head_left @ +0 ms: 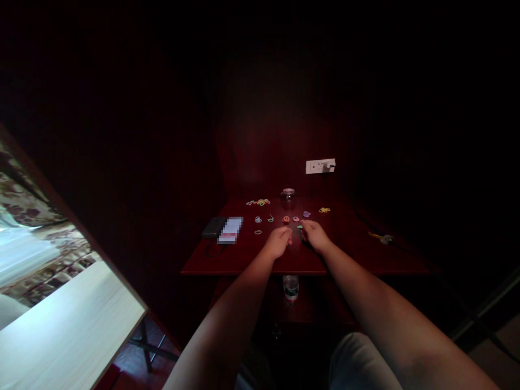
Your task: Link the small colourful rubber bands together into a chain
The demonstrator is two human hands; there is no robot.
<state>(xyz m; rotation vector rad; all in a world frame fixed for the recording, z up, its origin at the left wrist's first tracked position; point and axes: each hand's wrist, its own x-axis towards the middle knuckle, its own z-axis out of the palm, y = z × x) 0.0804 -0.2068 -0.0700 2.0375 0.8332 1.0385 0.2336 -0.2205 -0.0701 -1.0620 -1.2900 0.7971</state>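
Small colored elastic hair ties lie in separate groups on a dark red desk (244,262). My left hand (279,241) is over the desk with its fingers curled closed; whatever they hold is hidden. To its right, my right hand (314,236) is also curled, its fingertips by a green hair tie (299,226). Whether they grip that tie cannot be made out. Just beyond my hands are an orange bunch (286,220), a pink one (296,219) and a purple one (306,214). Further left are green ties (271,219) and pale blue ones (258,220).
A mixed pile of ties (260,202) and a clear jar (288,196) sit at the back, yellow ties (324,210) at right. A phone (230,231) lies beside a black case (214,227). Keys (385,239) are far right. A bottle (290,288) stands below the desktop.
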